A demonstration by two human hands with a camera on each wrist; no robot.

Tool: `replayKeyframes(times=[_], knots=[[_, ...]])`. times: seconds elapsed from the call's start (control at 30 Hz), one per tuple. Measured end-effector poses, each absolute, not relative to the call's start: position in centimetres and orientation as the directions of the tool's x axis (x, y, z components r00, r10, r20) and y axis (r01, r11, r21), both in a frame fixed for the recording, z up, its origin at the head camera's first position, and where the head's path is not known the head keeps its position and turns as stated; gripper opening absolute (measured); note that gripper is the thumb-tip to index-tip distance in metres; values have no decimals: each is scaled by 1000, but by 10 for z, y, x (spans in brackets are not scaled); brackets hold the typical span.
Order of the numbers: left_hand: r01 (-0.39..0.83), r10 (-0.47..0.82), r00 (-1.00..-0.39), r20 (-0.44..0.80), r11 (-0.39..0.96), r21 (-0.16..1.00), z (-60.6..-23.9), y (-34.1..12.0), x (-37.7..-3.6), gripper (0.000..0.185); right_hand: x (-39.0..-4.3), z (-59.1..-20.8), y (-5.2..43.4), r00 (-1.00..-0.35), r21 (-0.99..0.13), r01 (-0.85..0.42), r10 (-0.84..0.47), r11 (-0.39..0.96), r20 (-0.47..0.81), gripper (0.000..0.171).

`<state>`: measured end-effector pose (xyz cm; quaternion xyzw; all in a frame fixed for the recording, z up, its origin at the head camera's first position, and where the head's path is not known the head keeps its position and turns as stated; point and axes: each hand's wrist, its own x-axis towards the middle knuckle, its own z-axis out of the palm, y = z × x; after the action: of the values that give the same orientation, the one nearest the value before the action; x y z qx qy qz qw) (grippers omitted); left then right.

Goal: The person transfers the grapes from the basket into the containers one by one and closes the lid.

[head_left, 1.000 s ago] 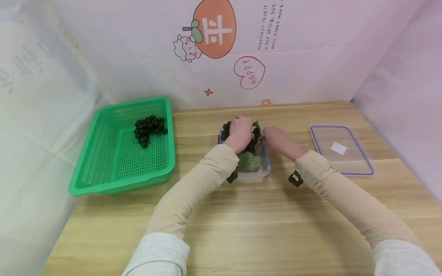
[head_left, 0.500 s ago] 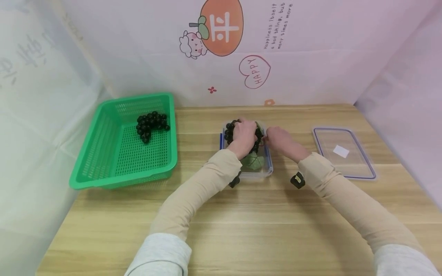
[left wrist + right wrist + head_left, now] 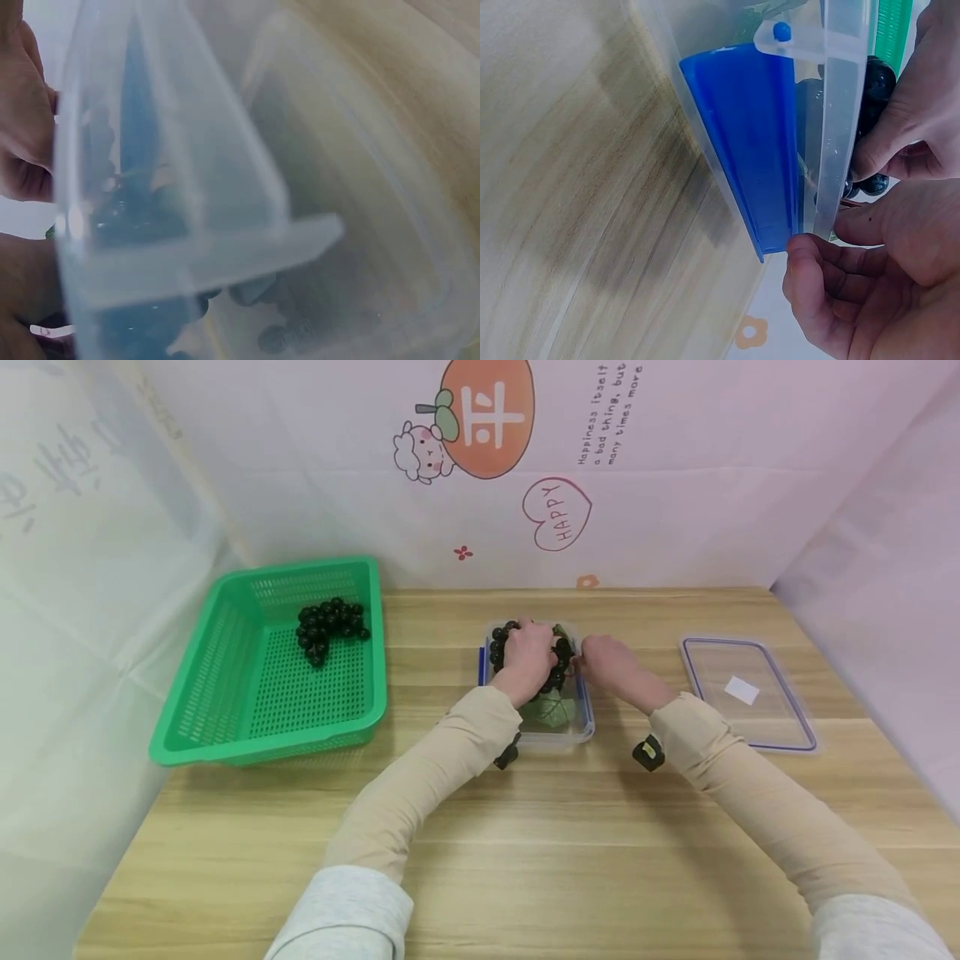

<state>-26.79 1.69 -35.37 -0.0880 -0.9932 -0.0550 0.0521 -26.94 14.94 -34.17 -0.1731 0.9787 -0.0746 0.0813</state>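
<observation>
A clear plastic container (image 3: 558, 739) with blue clips sits mid-table, holding a bunch of black grapes (image 3: 560, 653) and a green leaf (image 3: 551, 708). My left hand (image 3: 528, 652) lies over the bunch with fingers curled round it. At the box's right rim my right hand (image 3: 600, 658) pinches the wall. The right wrist view shows that right hand (image 3: 855, 247) with thumb inside and curled fingers outside the container wall (image 3: 840, 112), beside a blue clip (image 3: 742, 142). Dark grapes (image 3: 877, 79) sit under fingers of the left hand (image 3: 922, 112). In the left wrist view the container (image 3: 187, 187) is close and blurred.
A green mesh basket (image 3: 262, 752) stands at the left with another bunch of black grapes (image 3: 328, 622) at its far end. The container's clear lid (image 3: 780, 718) lies flat at the right. Curtained walls close in the table's back and sides.
Both hands stay at the container; the left hand has settled slightly lower on the grapes. The head view has shifted a little.
</observation>
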Motion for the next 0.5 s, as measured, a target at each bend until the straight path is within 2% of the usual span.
replayKeyframes(times=[0.27, 0.5], knots=[[232, 226, -969, 102, 972, 46, -352, 14, -264, 29, -267, -341, 147, -927, -184, -317, -345, 930, -146, 28], [305, 299, -946, 122, 952, 35, -347, 8, -261, 25, -266, -340, 147, -930, -205, -309, -340, 929, -137, 32]])
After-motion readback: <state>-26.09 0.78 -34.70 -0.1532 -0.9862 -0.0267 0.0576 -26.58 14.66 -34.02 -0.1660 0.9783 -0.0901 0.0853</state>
